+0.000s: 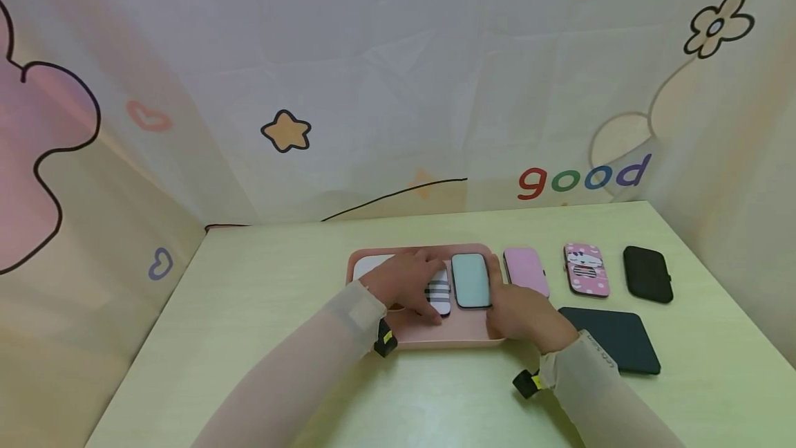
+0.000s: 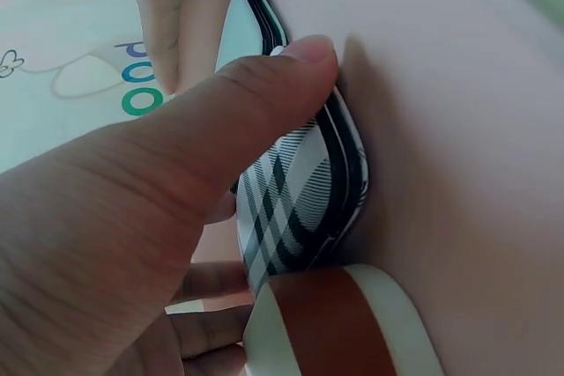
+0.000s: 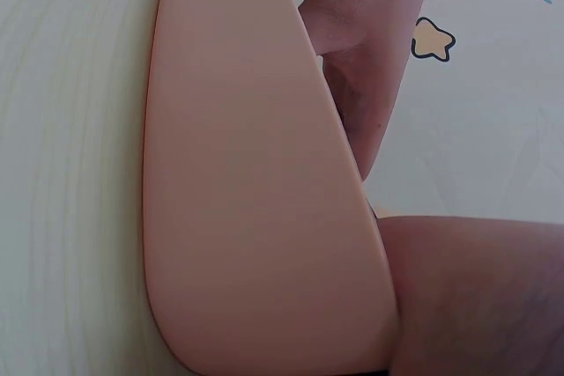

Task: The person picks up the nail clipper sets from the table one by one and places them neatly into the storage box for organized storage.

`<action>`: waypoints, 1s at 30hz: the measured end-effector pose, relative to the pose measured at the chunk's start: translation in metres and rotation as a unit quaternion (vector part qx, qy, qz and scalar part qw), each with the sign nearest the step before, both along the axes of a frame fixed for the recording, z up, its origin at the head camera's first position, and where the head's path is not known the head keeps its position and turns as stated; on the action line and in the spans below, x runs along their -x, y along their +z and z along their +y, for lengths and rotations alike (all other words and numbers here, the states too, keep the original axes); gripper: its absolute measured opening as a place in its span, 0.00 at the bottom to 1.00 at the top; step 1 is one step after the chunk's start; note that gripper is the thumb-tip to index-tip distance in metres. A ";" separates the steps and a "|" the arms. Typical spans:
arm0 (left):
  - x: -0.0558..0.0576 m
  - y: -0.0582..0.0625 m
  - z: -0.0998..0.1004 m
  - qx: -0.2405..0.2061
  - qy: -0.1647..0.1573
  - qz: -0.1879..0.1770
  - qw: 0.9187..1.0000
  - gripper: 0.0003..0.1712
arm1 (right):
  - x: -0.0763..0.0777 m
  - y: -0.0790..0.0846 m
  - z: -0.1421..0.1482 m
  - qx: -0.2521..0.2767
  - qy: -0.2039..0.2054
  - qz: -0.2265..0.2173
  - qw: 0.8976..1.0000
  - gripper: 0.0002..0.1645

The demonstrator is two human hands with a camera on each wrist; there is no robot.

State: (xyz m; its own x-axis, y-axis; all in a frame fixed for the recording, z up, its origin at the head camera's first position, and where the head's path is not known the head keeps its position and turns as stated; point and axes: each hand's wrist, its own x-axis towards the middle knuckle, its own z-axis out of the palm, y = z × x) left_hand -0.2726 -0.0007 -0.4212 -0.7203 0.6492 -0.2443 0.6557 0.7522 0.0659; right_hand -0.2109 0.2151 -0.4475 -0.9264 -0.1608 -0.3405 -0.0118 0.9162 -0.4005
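A pink tray (image 1: pixel 429 344) holds several small flat cases. My left hand (image 1: pixel 407 281) is over it, holding a black-and-white plaid case (image 2: pixel 286 191) with the thumb across its near end and the fingers at its far side. Beside that lies a light-blue case (image 1: pixel 470 281). My right hand (image 1: pixel 525 313) rests at the tray's right side, a straight finger along the light-blue case's right edge; contact there is hard to tell. A white case with a brown band (image 2: pixel 335 323) lies left of the plaid one, mostly under my left hand in the head view.
Right of the tray lie a plain pink case (image 1: pixel 526 269), a pink cat-patterned case (image 1: pixel 586 269) and a black case (image 1: pixel 648 274). A dark flat rectangular item (image 1: pixel 622 341) sits nearer, partly behind my right wrist. A printed curtain (image 1: pixel 373 88) hangs behind the table (image 1: pixel 280 261).
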 end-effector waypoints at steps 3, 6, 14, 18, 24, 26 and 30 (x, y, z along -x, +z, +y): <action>-0.001 0.000 -0.002 0.001 0.003 -0.005 1.000 0.54 | 0.000 0.001 0.000 -0.003 -0.001 -0.003 1.000 0.63; -0.002 0.000 -0.003 0.004 0.006 -0.011 1.000 0.53 | -0.001 0.002 0.000 -0.004 -0.004 -0.009 1.000 0.63; -0.002 0.001 -0.003 -0.011 -0.007 0.003 1.000 0.48 | -0.002 0.002 0.000 0.006 -0.010 -0.018 1.000 0.66; -0.001 -0.001 -0.004 -0.009 -0.012 0.016 1.000 0.47 | 0.000 0.001 -0.001 0.005 -0.013 -0.018 1.000 0.65; -0.001 0.000 -0.004 -0.016 -0.010 0.023 1.000 0.43 | 0.001 0.001 -0.001 -0.005 -0.005 -0.013 1.000 0.65; -0.001 0.000 -0.004 -0.018 -0.009 0.024 1.000 0.43 | 0.001 0.000 -0.001 -0.006 -0.004 -0.011 1.000 0.64; -0.001 -0.001 -0.004 -0.018 -0.008 0.028 0.999 0.43 | 0.001 0.001 -0.001 -0.004 -0.002 -0.008 1.000 0.64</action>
